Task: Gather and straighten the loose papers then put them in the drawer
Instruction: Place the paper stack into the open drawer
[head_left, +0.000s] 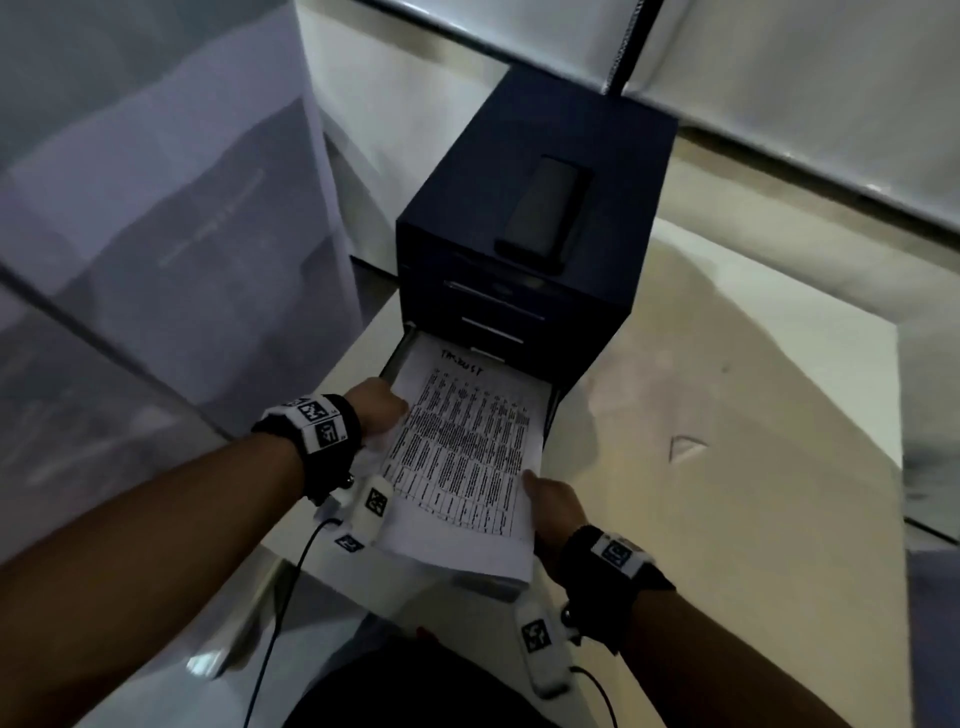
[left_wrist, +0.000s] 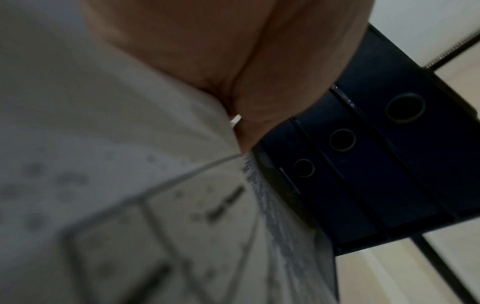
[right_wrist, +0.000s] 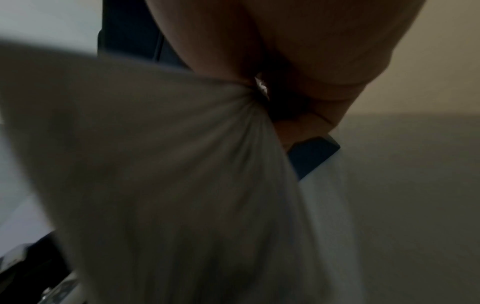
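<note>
Two hands (head_left: 376, 410) (head_left: 553, 499) grip one paper stack (head_left: 462, 452) entering one drawer (head_left: 402, 351)

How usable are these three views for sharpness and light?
Head view: dim and soft, yet the papers, both hands and open drawer read clearly. Left wrist view: the sheets up close are blurred, the cabinet sharper. Right wrist view: dark and blurred throughout.

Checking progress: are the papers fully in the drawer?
No, partly in: the white printed paper stack has its far end inside the dark cabinet's open bottom drawer.
</note>
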